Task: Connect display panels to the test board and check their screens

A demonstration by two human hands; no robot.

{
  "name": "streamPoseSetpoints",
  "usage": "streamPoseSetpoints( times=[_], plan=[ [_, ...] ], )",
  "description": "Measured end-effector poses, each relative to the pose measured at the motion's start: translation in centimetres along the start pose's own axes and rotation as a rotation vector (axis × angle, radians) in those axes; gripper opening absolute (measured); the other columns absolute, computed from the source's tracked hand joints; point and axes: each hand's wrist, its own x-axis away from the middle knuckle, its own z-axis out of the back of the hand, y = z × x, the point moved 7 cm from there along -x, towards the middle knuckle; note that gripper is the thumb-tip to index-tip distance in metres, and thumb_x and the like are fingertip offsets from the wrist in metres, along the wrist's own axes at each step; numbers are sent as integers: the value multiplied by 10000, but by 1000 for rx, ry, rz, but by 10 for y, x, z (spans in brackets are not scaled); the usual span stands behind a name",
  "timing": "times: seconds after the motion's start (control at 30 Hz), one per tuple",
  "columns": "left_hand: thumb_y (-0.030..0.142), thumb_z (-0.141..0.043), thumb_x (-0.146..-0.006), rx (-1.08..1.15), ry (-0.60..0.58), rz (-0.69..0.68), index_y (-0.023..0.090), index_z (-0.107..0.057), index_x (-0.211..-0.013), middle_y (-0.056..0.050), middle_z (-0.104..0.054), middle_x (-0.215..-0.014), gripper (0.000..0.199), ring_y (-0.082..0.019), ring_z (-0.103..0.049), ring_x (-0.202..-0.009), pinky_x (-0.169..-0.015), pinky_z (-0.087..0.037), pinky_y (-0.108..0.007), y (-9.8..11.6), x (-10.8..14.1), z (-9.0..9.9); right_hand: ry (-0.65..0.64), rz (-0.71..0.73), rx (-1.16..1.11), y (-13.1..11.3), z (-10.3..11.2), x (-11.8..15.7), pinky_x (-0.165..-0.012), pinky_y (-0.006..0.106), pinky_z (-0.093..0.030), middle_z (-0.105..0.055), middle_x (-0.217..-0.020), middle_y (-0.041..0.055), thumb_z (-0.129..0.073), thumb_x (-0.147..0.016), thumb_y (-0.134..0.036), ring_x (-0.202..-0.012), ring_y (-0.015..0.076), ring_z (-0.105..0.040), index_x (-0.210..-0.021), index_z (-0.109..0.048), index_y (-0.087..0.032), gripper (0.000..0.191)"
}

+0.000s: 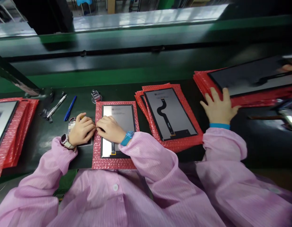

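Note:
In front of me a tablet-sized display panel [122, 126] lies back side up on a sheet of red bubble wrap [115, 163]. My right hand [110, 128], with a blue wrist strap, rests over the panel's left part, its fingers curled at the left edge. Just left of it, my left hand [82, 130], with a watch on the wrist, has its fingers bent and their tips close to the right fingertips. Whatever is pinched there, if anything, is too small to make out. Under my left hand, a flat white item [71, 126] shows only in part.
A blue pen [70, 108], a white pen [57, 106] and a small round clear-and-black object [96, 96] lie behind. Panels on red wrap are stacked left [18, 132] and right [171, 113]. A co-worker's spread hand [219, 107] touches another panel [249, 75] at far right.

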Motion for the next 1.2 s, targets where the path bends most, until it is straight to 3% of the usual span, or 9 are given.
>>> streamPoseSetpoints(
  times=[0.23, 0.33, 0.47, 0.57, 0.63, 0.77, 1.03, 1.1, 1.2],
  plan=[
    [260, -457, -963, 46, 36, 49, 219, -639, -808, -25, -666, -779, 242, -212, -598, -873, -1126, -319, -534, -3, 0, 1, -35, 25, -163, 9, -3, -6, -929, 354, -400, -688, -979, 55, -511, -1005, -246, -985, 191, -562, -879, -599, -179, 167],
    [328, -479, -993, 15, 408, 297, 203, -678, -993, -82, -680, -1077, 235, -255, -589, -1101, -1131, -325, -559, -22, 9, 30, 34, -82, -267, 30, 21, 1, -881, 318, -466, -695, -986, 30, -469, -1016, -329, -933, 163, -599, -934, -619, -203, 212],
    [507, -529, -1004, -136, 820, 653, 181, -372, -1542, -147, -319, -1568, 649, -367, -264, -1482, -1195, -234, -620, -5, 44, 61, 223, -230, -196, 92, 116, 71, -900, 436, -487, -684, -1139, 57, -363, -1005, -505, -1087, 233, -599, -1131, -611, -296, 348],
    [391, -576, -976, -1, 541, 516, 236, -326, -1545, -170, -377, -1530, 640, -370, -339, -1458, -1197, -289, -645, 51, 39, 35, 383, -356, -187, 180, 192, 157, -842, 563, -475, -592, -1338, 138, -139, -971, -423, -1234, 314, -568, -1272, -536, -342, 505],
    [366, -585, -957, 95, 205, 405, 217, -323, -1541, -211, -285, -1581, 658, -417, -272, -1502, -1182, -315, -679, 92, 36, -3, 751, -569, -310, 254, 228, 224, -845, 581, -473, -447, -1520, 159, -149, -915, -361, -1345, 304, -515, -1360, -451, -368, 538],
    [302, -624, -931, 77, 49, 357, 188, -388, -1487, -223, -382, -1521, 615, -408, -333, -1469, -1172, -383, -627, 128, 45, -42, 816, -683, -493, 337, 223, 278, -894, 599, -493, -269, -1655, 118, -169, -910, -374, -1504, 268, -369, -1495, -310, -354, 603],
    [341, -805, -807, 195, 131, 510, 245, -256, -1581, -226, -59, -1659, 955, -498, -76, -1549, -1180, -304, -719, 113, 50, -33, 899, -617, -498, 334, 225, 283, -890, 632, -467, -502, -1503, 114, -357, -780, -639, -1473, 384, -394, -1291, -536, -391, 596],
    [395, -804, -819, 339, 244, 604, 262, -166, -1609, -230, -72, -1659, 1024, -459, -226, -1528, -1157, -405, -638, 109, 54, -26, 868, -536, -468, 329, 224, 281, -847, 632, -465, -601, -1369, 110, -426, -773, -673, -1413, 407, -448, -1182, -592, -414, 512],
    [463, -711, -900, 618, 417, 788, 257, -105, -1608, -214, -404, -1519, 954, -318, -588, -1270, -997, -570, -473, 107, 59, -22, 830, -401, -476, 315, 224, 275, -818, 619, -457, -627, -1325, 38, -508, -802, -655, -1324, 388, -522, -1040, -634, -460, 333]
  ],
)
